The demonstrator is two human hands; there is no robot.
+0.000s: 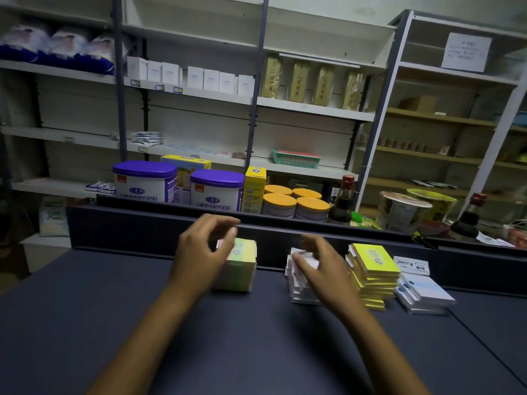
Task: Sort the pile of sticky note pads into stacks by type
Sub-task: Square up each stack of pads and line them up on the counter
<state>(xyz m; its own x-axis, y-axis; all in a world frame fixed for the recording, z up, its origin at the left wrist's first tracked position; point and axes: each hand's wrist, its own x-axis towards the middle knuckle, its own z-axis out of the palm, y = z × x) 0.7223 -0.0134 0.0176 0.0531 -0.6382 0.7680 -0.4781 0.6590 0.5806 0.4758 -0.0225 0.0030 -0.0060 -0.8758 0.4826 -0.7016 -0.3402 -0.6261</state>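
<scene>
On dark table [114,309]: four pad stacks; left hand [199,252] loosely curled, empty; right hand [322,269] grasp unclear.

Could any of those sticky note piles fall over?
Maybe. The yellow stack is tall and its pads sit unevenly, so a bump from the right hand beside it might topple it. The white stack under that hand also looks ragged. The left hand is at the pastel stack, which could slide.
</scene>
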